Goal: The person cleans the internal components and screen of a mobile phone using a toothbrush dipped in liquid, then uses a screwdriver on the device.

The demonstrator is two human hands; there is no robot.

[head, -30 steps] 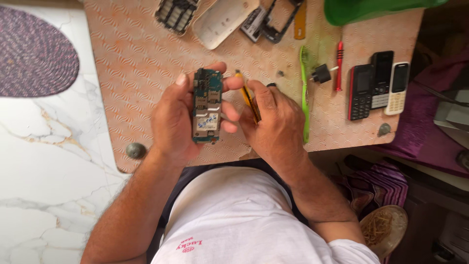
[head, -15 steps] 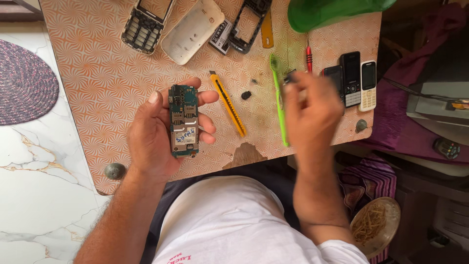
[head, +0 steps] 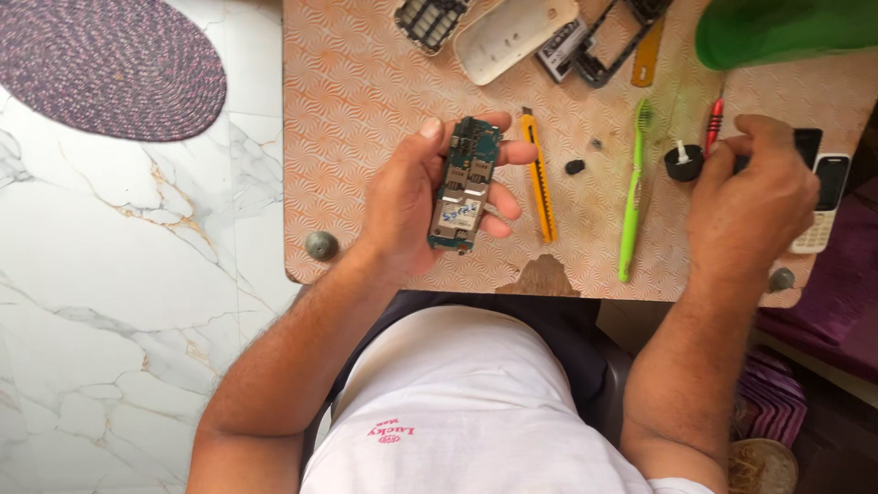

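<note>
My left hand (head: 402, 206) grips a bare phone circuit board (head: 465, 183), green-blue with metal shields and a white label, upright above the table. My right hand (head: 750, 197) is far to the right, fingers curled down over a black phone (head: 808, 142). It lies beside a red screwdriver (head: 713, 128) and a small black cap with a white tip (head: 681, 163). Whether it grips anything is hidden by its back. A yellow utility knife (head: 540, 178) lies on the table just right of the board. A small black piece (head: 574, 166) lies past the knife.
On the pink patterned table (head: 366, 110) lie a green toothbrush (head: 631, 192), a white phone (head: 828, 197), a white back cover (head: 512, 27), a keypad frame (head: 430, 18), a black frame (head: 622, 37) and a green object (head: 786, 27). A purple rug (head: 110, 64) lies on the marble floor.
My right hand held the yellow knife at the board, laid it on the table, and has moved right to the screwdriver and phones. The left hand still holds the board.
</note>
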